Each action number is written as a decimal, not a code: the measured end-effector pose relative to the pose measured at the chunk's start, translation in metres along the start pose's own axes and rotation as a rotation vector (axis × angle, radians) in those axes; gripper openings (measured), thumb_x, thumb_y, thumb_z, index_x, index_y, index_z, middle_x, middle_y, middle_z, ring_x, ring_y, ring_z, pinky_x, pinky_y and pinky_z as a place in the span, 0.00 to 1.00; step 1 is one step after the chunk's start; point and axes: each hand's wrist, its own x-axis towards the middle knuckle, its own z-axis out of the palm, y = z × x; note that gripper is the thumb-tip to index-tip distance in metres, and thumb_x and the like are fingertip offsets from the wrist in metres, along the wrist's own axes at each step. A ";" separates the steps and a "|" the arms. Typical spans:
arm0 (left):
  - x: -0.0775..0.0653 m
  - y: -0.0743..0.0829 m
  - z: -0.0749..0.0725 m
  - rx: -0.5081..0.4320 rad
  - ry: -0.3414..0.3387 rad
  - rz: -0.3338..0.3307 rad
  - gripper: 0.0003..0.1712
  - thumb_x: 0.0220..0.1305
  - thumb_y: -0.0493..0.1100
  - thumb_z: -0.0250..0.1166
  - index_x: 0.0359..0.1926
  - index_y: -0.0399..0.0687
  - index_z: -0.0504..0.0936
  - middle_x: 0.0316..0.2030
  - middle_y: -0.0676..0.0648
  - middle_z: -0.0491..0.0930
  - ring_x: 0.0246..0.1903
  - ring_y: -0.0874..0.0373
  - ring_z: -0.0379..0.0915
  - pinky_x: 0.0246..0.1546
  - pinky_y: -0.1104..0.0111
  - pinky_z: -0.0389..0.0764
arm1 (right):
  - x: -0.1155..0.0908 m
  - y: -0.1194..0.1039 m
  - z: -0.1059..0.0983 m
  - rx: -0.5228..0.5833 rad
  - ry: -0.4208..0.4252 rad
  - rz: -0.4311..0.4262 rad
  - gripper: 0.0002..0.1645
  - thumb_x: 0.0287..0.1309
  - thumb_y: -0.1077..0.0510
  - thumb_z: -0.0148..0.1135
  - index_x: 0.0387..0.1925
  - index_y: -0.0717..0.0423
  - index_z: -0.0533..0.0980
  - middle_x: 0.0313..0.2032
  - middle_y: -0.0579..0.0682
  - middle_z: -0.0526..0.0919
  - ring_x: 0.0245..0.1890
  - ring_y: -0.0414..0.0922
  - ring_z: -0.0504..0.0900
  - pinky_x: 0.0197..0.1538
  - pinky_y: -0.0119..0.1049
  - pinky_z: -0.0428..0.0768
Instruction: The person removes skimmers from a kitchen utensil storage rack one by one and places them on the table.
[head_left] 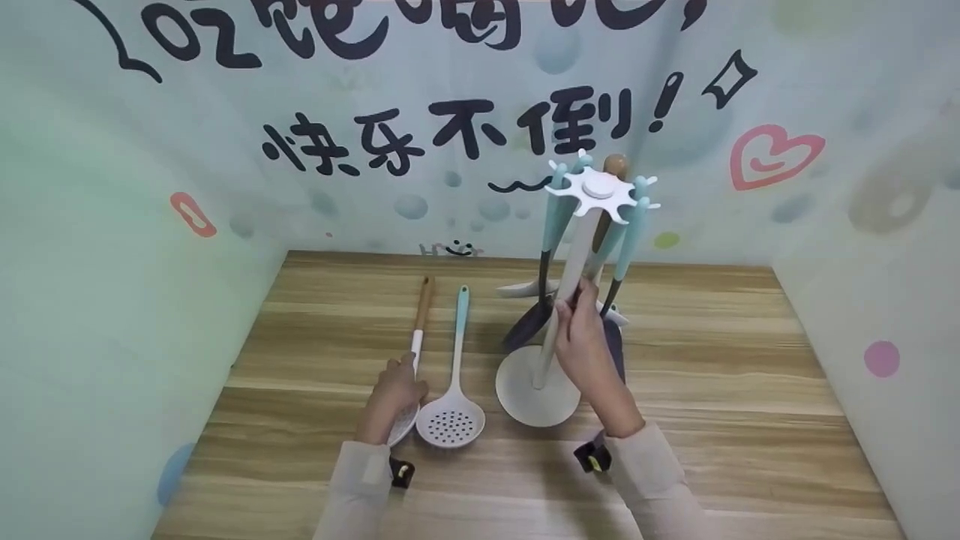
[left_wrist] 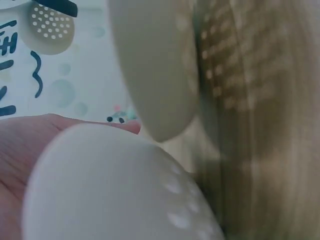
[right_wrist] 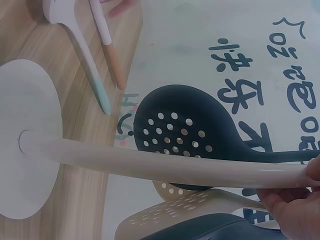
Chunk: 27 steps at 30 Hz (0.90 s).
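Note:
In the head view, my right hand (head_left: 585,341) grips the pale pole of a utensil rack (head_left: 576,259), which leans on its round base (head_left: 525,390). Several utensils hang from its top, among them a black skimmer (right_wrist: 175,120) in front of the right wrist camera. My left hand (head_left: 395,390) is over the neck of a wood-handled white skimmer (head_left: 424,300) on the table. Whether its fingers pinch that neck is hidden. Just to its right lies a white skimmer with a mint handle (head_left: 450,420). Two white skimmer heads (left_wrist: 110,185) fill the left wrist view near the palm.
The wood-grain table (head_left: 712,420) is bounded by a printed backdrop (head_left: 420,202) behind and pale walls at both sides. Hanging utensils crowd around the pole, including a dark one (head_left: 529,326) left of my right hand.

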 end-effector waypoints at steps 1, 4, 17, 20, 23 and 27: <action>-0.001 0.003 -0.001 0.003 0.000 0.006 0.37 0.56 0.35 0.58 0.66 0.32 0.58 0.50 0.29 0.66 0.44 0.39 0.66 0.43 0.49 0.73 | 0.000 0.000 0.000 -0.001 0.001 -0.001 0.22 0.69 0.63 0.40 0.59 0.71 0.51 0.46 0.68 0.70 0.47 0.58 0.75 0.47 0.52 0.77; -0.006 0.015 -0.004 0.022 0.010 0.040 0.37 0.59 0.38 0.59 0.67 0.33 0.57 0.56 0.28 0.64 0.50 0.36 0.63 0.49 0.45 0.69 | 0.000 0.000 0.000 -0.003 0.006 -0.010 0.22 0.69 0.63 0.40 0.58 0.71 0.51 0.45 0.67 0.70 0.46 0.58 0.75 0.46 0.51 0.77; -0.027 0.084 -0.022 -0.019 0.114 0.289 0.32 0.64 0.44 0.59 0.67 0.44 0.60 0.65 0.38 0.58 0.64 0.40 0.54 0.60 0.46 0.63 | 0.001 -0.002 -0.001 0.012 -0.005 0.000 0.23 0.69 0.64 0.40 0.59 0.71 0.50 0.50 0.69 0.69 0.52 0.59 0.73 0.52 0.54 0.74; -0.031 0.097 -0.023 -0.028 0.143 0.380 0.31 0.64 0.44 0.58 0.66 0.45 0.61 0.61 0.38 0.63 0.62 0.41 0.58 0.59 0.48 0.64 | 0.001 -0.003 -0.001 0.013 -0.009 0.006 0.23 0.69 0.63 0.39 0.60 0.71 0.50 0.50 0.69 0.69 0.52 0.59 0.73 0.52 0.54 0.75; -0.035 0.108 -0.023 -0.051 0.147 0.467 0.29 0.66 0.44 0.56 0.66 0.46 0.61 0.62 0.39 0.62 0.64 0.42 0.56 0.60 0.49 0.64 | 0.000 -0.002 -0.001 0.011 -0.012 0.005 0.23 0.69 0.63 0.39 0.60 0.71 0.50 0.50 0.68 0.69 0.52 0.59 0.73 0.52 0.55 0.74; -0.036 0.122 -0.019 -0.111 0.140 0.567 0.29 0.69 0.44 0.52 0.68 0.47 0.58 0.65 0.40 0.60 0.67 0.45 0.54 0.64 0.52 0.63 | 0.000 -0.001 -0.001 0.009 -0.009 -0.004 0.23 0.69 0.63 0.39 0.60 0.71 0.50 0.50 0.68 0.69 0.52 0.59 0.73 0.52 0.55 0.74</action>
